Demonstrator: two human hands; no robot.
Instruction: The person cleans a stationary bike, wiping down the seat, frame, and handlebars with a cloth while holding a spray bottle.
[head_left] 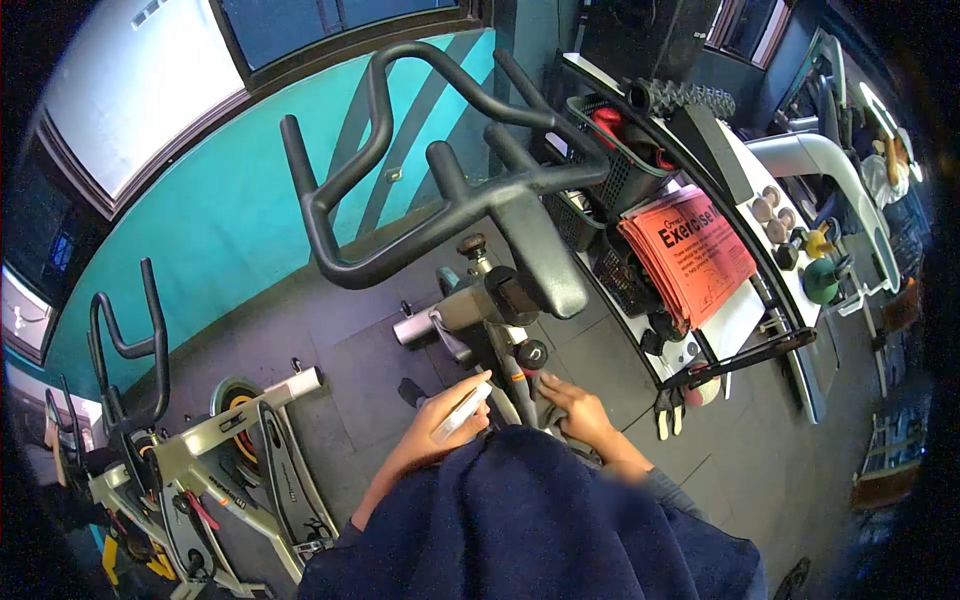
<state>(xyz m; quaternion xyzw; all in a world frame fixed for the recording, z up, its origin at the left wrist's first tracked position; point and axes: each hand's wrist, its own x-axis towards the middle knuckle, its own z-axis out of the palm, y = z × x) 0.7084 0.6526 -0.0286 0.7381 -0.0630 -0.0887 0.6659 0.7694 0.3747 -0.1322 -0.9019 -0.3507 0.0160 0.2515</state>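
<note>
My left hand (pixel 447 423) is closed around a small white object (pixel 462 411), longish and smooth; its kind I cannot tell. Just to the right, my right hand (pixel 578 412) reaches to the frame of an exercise bike (pixel 510 390), its fingers stretched out close beside the grey frame below a round black knob (pixel 531 354). Above both hands rises the bike's black handlebar (pixel 400 260), with a padded middle piece running down toward me. A dark blue garment (pixel 530 510) covers the lower part of the view and hides the seat area.
A second exercise bike (pixel 200 450) stands at the left. On the right, a rack (pixel 735 370) carries dark baskets (pixel 625 165), orange exercise sheets (pixel 695 260), small dumbbells (pixel 775 215) and a foam roller (pixel 685 100). Gloves (pixel 668 412) hang from its edge. Another person (pixel 885 175) is at far right.
</note>
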